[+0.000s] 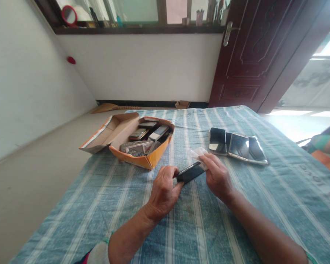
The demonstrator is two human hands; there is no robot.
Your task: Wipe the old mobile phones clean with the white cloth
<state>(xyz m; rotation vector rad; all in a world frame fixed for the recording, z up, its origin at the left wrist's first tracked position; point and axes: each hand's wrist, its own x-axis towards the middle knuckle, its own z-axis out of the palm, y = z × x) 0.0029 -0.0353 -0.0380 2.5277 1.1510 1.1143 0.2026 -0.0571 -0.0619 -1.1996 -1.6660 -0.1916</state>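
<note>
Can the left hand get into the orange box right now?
Probably yes: the box looks close, its lid is folded back, and nothing stands between it and the left hand. But that hand is holding a phone, so it may need to let go first.

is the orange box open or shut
Open: the orange box's lid is folded back to the left, showing phones inside.

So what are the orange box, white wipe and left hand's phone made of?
Orange box: apparently cardboard, orange-coated outside, plain matte brown inside.
White wipe: probably matte tissue or thin cloth, being limp and crumpled.
Phone: smooth glass or plastic, unclear which; its dark face looks faintly glossy.
</note>
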